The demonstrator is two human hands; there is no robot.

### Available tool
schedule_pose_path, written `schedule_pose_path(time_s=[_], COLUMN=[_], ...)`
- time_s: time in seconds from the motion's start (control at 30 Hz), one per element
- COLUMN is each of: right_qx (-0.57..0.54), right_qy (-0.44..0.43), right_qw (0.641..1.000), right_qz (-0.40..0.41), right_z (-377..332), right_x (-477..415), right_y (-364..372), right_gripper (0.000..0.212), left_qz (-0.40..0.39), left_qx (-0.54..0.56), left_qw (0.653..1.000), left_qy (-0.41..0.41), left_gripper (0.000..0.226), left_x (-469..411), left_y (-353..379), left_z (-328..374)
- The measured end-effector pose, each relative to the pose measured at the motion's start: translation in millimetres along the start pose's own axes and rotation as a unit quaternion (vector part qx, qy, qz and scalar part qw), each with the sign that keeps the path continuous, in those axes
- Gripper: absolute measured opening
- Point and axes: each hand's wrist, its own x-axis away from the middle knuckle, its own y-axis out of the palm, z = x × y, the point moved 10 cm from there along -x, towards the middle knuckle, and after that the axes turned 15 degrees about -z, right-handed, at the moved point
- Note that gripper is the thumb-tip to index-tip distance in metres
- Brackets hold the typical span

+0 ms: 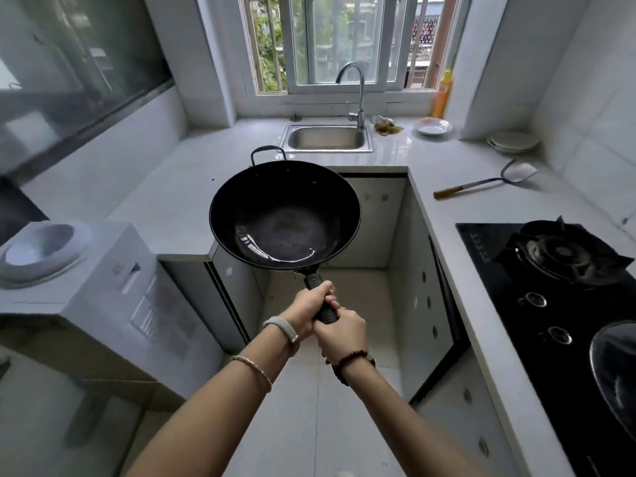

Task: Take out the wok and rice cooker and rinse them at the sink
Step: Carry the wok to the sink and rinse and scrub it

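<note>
The left hand (309, 302) and right hand (340, 333) grip the round black metal wok (285, 215) by its handle (314, 281); it is best carried level to the rectangular steel sink (327, 137).

Daylight is coming through a barred window (337, 39) at the far end, falling over a pale U-shaped bench (165, 201). White tiles are covering the walls (585, 80) and the floor (309, 407); a black gas hob (537, 287) is sitting in the bench on the right
</note>
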Motion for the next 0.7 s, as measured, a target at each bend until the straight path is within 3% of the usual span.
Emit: schedule_pose_path(time_s=[0.33, 0.7], right_qx=[0.004, 0.023], right_qy=[0.013, 0.046], right_qw=[1.0, 0.998], right_qz=[-0.024, -0.03], right_z=[-27.1, -70.2], right_x=[-111.2, -295.1], right_y=[-12.5, -14.3], right_gripper=[0.01, 0.016], left_qz=[0.015, 0.012], left_qx=[0.006, 0.026], left_qw=[1.0, 0.999], left_qy=[-0.005, -0.038], left_gripper=[0.031, 0.031], left_x=[-91.9, -244.7], left_y=[-11.1, -44.8], left_z=[64.1, 168.6])
